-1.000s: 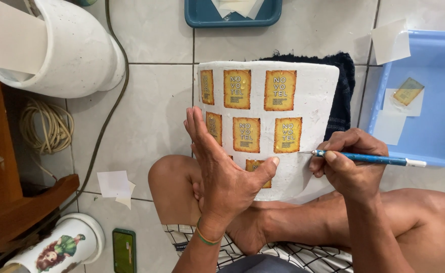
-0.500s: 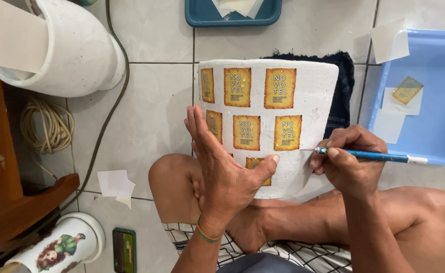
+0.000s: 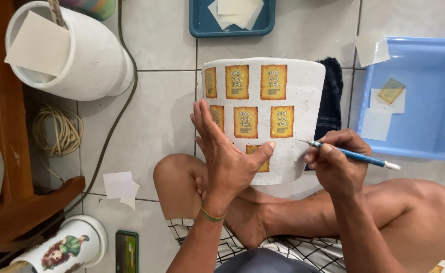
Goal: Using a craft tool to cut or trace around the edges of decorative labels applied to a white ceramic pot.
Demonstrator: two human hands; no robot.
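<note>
Left hand (image 3: 227, 162) lies flat and spread on the near side of the white pot (image 3: 278, 121) (resting sideways across the lap), right hand (image 3: 336, 162) pinching a blue-handled knife (image 3: 354, 155), tip pointing left, nearly touching the pot's wall

White pot (image 3: 303, 86) (orange labels) tilted.

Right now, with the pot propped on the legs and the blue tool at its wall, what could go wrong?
1. The white pot lies on its side, steadied only by the left hand; if that palm lifts, it could roll.
2. The blue tool in the right hand points its fine tip at the pot's wall near the yellow stickers; a slip could scratch the surface or tear one.
3. The left hand's thumb sits on the lowest sticker and might smudge or shift it.
</note>
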